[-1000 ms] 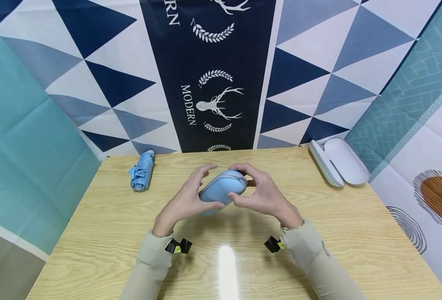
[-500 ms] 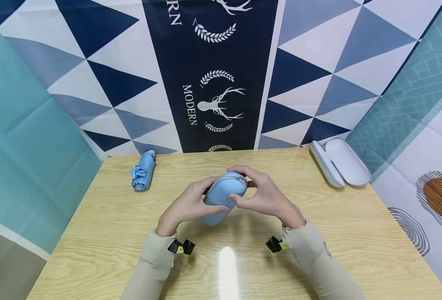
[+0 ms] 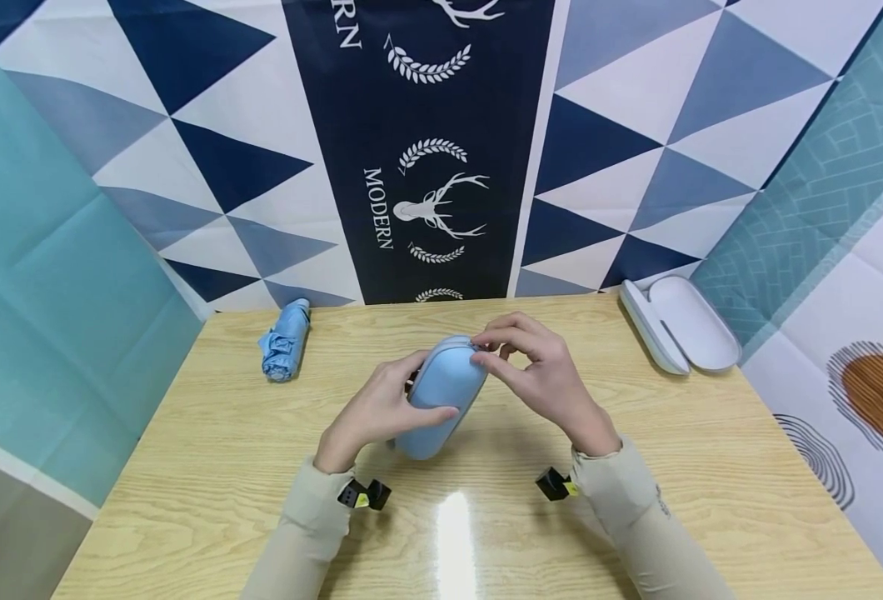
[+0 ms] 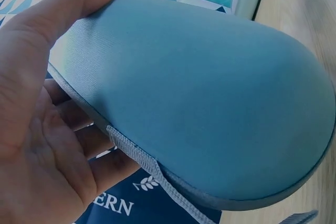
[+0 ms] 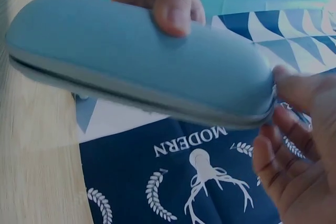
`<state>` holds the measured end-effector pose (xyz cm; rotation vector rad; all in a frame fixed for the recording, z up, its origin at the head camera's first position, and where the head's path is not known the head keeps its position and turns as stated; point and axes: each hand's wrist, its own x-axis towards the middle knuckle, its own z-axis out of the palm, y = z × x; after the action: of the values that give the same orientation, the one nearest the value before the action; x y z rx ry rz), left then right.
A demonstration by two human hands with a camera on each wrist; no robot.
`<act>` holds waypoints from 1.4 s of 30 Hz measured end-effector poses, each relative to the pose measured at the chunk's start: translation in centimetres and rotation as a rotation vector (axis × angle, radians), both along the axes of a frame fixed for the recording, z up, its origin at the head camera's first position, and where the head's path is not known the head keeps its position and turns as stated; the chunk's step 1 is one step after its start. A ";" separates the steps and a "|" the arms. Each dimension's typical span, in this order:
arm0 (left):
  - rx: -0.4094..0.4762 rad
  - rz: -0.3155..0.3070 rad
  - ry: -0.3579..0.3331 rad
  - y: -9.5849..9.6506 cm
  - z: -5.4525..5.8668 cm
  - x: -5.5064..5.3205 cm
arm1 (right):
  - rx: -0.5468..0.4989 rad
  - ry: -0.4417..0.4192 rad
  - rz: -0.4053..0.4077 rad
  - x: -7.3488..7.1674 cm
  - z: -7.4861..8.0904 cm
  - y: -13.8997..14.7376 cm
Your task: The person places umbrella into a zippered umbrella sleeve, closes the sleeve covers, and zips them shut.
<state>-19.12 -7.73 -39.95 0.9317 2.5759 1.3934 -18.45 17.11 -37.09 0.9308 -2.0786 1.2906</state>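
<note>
A light blue zippered glasses case [image 3: 445, 387] is held up over the middle of the table, tilted. My left hand [image 3: 381, 408] grips its left side, with the thumb on the front face and the fingers behind. A grey fabric strap [image 4: 157, 174] runs along the case's edge in the left wrist view. My right hand [image 3: 542, 367] pinches at the zipper end at the case's top right, thumb and fingertips together. In the right wrist view the case [image 5: 131, 56] shows its grey zipper seam, and the right fingers cover the zipper pull.
A folded blue umbrella [image 3: 286, 342] lies at the table's back left. An open white hard case [image 3: 692, 325] stands at the back right corner. Patterned cloth walls rise behind the wooden table [image 3: 209, 500] and at both sides.
The case has turned more upright, and my left fingers have closed round it. My right hand has shifted from holding the case's end to pinching at its zipper end.
</note>
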 end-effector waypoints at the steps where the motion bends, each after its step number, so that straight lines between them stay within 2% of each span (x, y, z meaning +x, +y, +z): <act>1: -0.007 0.005 0.005 0.0 0.0 0.0 | 0.001 -0.005 -0.003 0.0 0.1 0.0; 7: -0.043 0.021 0.043 0.0 0.0 0.1 | 0.043 0.035 -0.025 0.0 0.1 0.1; 12: -0.055 0.034 0.033 0.0 0.2 0.4 | 0.144 0.163 -0.034 -0.1 0.2 0.2; 15: -0.071 0.033 0.021 0.1 0.1 0.6 | 0.186 0.207 -0.049 0.2 0.2 0.3; 22: -0.092 0.015 0.004 0.0 -0.2 0.7 | 0.224 0.186 -0.054 0.1 -0.2 0.5; 34: -0.063 -0.001 0.024 0.5 -0.1 0.5 | 0.364 0.321 -0.121 0.0 0.0 0.4; 42: -0.064 0.023 -0.022 0.6 0.1 0.7 | 0.387 0.327 -0.118 0.2 0.2 0.4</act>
<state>-18.45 -7.14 -39.80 0.8761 2.6063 1.3108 -18.28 17.51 -36.94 1.0782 -2.1128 0.6330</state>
